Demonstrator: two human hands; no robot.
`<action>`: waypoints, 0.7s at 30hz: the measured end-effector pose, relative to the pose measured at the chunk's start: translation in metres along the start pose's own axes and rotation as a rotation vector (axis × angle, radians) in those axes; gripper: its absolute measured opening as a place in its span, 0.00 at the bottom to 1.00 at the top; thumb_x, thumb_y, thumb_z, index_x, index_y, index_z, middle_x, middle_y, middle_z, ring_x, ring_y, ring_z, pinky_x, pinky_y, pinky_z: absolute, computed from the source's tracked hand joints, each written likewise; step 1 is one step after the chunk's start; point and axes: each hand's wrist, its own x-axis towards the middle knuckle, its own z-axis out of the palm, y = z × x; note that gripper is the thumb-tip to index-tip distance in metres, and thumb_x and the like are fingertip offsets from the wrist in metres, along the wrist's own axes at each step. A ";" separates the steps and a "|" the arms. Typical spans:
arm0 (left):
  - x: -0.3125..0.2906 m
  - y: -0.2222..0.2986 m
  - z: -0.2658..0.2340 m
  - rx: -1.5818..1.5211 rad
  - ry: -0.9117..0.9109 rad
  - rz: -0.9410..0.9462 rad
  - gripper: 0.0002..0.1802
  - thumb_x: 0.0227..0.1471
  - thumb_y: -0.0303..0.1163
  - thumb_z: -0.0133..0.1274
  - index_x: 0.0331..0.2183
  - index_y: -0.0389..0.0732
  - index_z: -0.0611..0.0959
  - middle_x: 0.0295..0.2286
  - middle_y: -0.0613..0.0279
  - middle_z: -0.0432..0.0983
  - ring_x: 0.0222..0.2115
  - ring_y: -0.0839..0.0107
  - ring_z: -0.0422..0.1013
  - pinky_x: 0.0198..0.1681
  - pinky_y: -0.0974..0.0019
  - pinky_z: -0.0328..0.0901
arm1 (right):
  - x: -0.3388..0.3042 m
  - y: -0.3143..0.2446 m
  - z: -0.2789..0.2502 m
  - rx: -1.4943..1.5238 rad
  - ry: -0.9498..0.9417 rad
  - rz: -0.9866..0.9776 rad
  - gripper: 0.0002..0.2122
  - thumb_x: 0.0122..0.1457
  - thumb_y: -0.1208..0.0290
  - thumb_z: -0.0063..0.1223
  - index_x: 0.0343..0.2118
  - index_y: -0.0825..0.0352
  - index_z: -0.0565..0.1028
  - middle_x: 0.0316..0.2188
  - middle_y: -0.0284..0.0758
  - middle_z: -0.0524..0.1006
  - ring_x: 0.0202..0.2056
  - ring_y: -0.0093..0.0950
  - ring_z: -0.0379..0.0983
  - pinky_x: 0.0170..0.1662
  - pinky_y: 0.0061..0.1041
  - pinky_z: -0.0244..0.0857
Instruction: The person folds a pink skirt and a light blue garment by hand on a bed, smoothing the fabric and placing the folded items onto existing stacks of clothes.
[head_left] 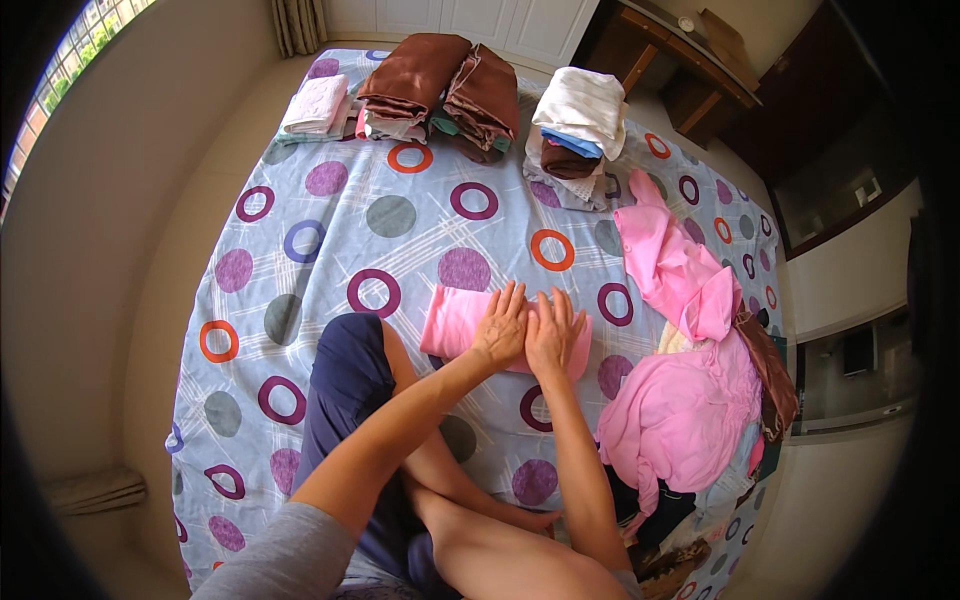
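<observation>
A pink folded garment [450, 318] lies flat on the patterned bedsheet [330, 270] in front of my crossed legs. My left hand [502, 325] rests palm down on its middle, fingers stretched out. Right beside it, my right hand [552, 330] lies flat on the right half of the same cloth, fingers extended. The two hands are side by side, nearly touching at the fingertips. Parts of the garment under the palms are hidden.
Folded stacks line the bed's far side: a small white pile [316, 105], brown folded cloths [415, 75] and a white-topped pile [580, 105]. Loose pink clothes [680, 410] heap at the right, with a brown cloth [768, 375] along the edge. A wooden desk [690, 50] stands beyond.
</observation>
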 end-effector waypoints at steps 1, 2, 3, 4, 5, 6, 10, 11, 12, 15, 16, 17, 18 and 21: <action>-0.003 0.000 0.005 0.000 -0.002 0.001 0.26 0.48 0.36 0.35 0.47 0.30 0.62 0.52 0.48 0.48 0.55 0.55 0.41 0.55 0.56 0.38 | -0.003 0.000 0.011 0.022 -0.015 -0.002 0.15 0.51 0.66 0.41 0.42 0.63 0.66 0.45 0.37 0.63 0.51 0.35 0.53 0.52 0.50 0.37; -0.006 -0.002 0.010 -0.059 -0.008 -0.048 0.26 0.48 0.36 0.35 0.47 0.32 0.62 0.52 0.50 0.49 0.55 0.56 0.42 0.55 0.55 0.38 | -0.007 0.004 0.020 0.039 -0.106 0.046 0.16 0.52 0.64 0.39 0.44 0.63 0.66 0.46 0.36 0.63 0.51 0.33 0.53 0.53 0.49 0.35; -0.011 -0.005 0.012 -0.115 -0.014 -0.103 0.26 0.48 0.37 0.35 0.48 0.33 0.62 0.52 0.51 0.50 0.55 0.57 0.42 0.55 0.54 0.38 | -0.012 0.002 0.024 0.060 -0.197 0.090 0.17 0.53 0.63 0.38 0.45 0.62 0.65 0.46 0.35 0.63 0.52 0.32 0.53 0.54 0.47 0.34; -0.017 -0.014 0.014 -0.081 0.014 -0.063 0.27 0.47 0.39 0.36 0.49 0.37 0.61 0.51 0.54 0.51 0.55 0.59 0.43 0.55 0.52 0.36 | -0.017 0.001 0.029 0.065 -0.200 0.088 0.17 0.53 0.63 0.38 0.45 0.62 0.65 0.46 0.35 0.63 0.52 0.32 0.53 0.54 0.47 0.34; -0.022 -0.019 0.016 -0.078 0.011 -0.067 0.27 0.47 0.39 0.36 0.49 0.37 0.61 0.51 0.54 0.51 0.55 0.59 0.43 0.55 0.52 0.36 | -0.023 -0.001 0.035 0.004 -0.118 0.061 0.17 0.52 0.62 0.39 0.45 0.61 0.65 0.45 0.34 0.64 0.51 0.33 0.54 0.54 0.48 0.33; -0.027 -0.017 0.008 -0.115 0.011 -0.081 0.29 0.47 0.41 0.37 0.50 0.38 0.60 0.51 0.55 0.52 0.55 0.59 0.43 0.55 0.52 0.35 | -0.028 -0.001 0.035 -0.065 -0.041 0.043 0.18 0.52 0.60 0.39 0.45 0.61 0.65 0.44 0.33 0.65 0.50 0.33 0.54 0.54 0.49 0.32; -0.033 -0.016 0.011 -0.176 0.073 -0.164 0.32 0.46 0.47 0.39 0.50 0.40 0.59 0.51 0.55 0.52 0.54 0.59 0.44 0.55 0.52 0.34 | -0.031 0.004 0.039 -0.105 -0.025 0.075 0.19 0.51 0.58 0.41 0.45 0.60 0.65 0.43 0.32 0.65 0.50 0.32 0.55 0.54 0.49 0.33; -0.033 -0.016 0.010 -0.196 0.113 -0.218 0.32 0.46 0.48 0.39 0.50 0.40 0.60 0.51 0.55 0.53 0.54 0.59 0.44 0.55 0.52 0.34 | -0.032 0.004 0.039 -0.107 -0.032 0.084 0.19 0.51 0.58 0.41 0.45 0.60 0.65 0.43 0.32 0.65 0.50 0.32 0.55 0.54 0.49 0.33; -0.033 -0.014 0.010 -0.201 0.143 -0.266 0.33 0.46 0.49 0.39 0.50 0.39 0.60 0.51 0.54 0.53 0.54 0.59 0.44 0.55 0.52 0.33 | -0.033 0.005 0.038 -0.120 -0.011 0.099 0.20 0.50 0.58 0.42 0.45 0.60 0.65 0.43 0.32 0.65 0.50 0.32 0.55 0.54 0.49 0.33; -0.032 -0.011 0.012 -0.145 0.208 -0.365 0.33 0.46 0.50 0.40 0.49 0.37 0.61 0.51 0.54 0.53 0.54 0.58 0.43 0.55 0.52 0.33 | -0.037 0.012 0.038 -0.138 0.018 0.127 0.20 0.49 0.57 0.43 0.44 0.61 0.65 0.44 0.32 0.64 0.50 0.32 0.54 0.54 0.49 0.33; -0.032 -0.011 0.013 -0.124 0.208 -0.381 0.34 0.46 0.51 0.39 0.49 0.36 0.61 0.51 0.53 0.52 0.54 0.57 0.43 0.55 0.52 0.33 | -0.037 0.012 0.037 -0.140 0.025 0.153 0.20 0.49 0.57 0.43 0.44 0.61 0.65 0.44 0.32 0.64 0.51 0.32 0.54 0.54 0.49 0.34; -0.031 -0.011 0.014 -0.127 0.198 -0.376 0.34 0.46 0.51 0.39 0.49 0.36 0.61 0.51 0.53 0.52 0.54 0.57 0.43 0.55 0.52 0.33 | -0.037 0.013 0.035 -0.143 0.032 0.179 0.20 0.49 0.57 0.43 0.44 0.61 0.65 0.45 0.33 0.63 0.51 0.32 0.53 0.53 0.49 0.34; -0.030 -0.011 0.016 -0.078 0.228 -0.436 0.34 0.46 0.51 0.39 0.49 0.35 0.61 0.51 0.53 0.52 0.54 0.57 0.43 0.55 0.51 0.33 | -0.038 0.015 0.035 -0.147 0.023 0.187 0.20 0.49 0.57 0.43 0.44 0.61 0.65 0.45 0.34 0.63 0.52 0.34 0.52 0.53 0.48 0.36; -0.031 -0.017 0.022 -0.028 0.253 -0.479 0.35 0.47 0.51 0.39 0.49 0.33 0.60 0.51 0.51 0.51 0.55 0.56 0.42 0.55 0.51 0.34 | -0.039 0.016 0.036 -0.187 0.078 0.197 0.20 0.49 0.57 0.43 0.44 0.61 0.65 0.46 0.36 0.62 0.52 0.36 0.51 0.53 0.48 0.37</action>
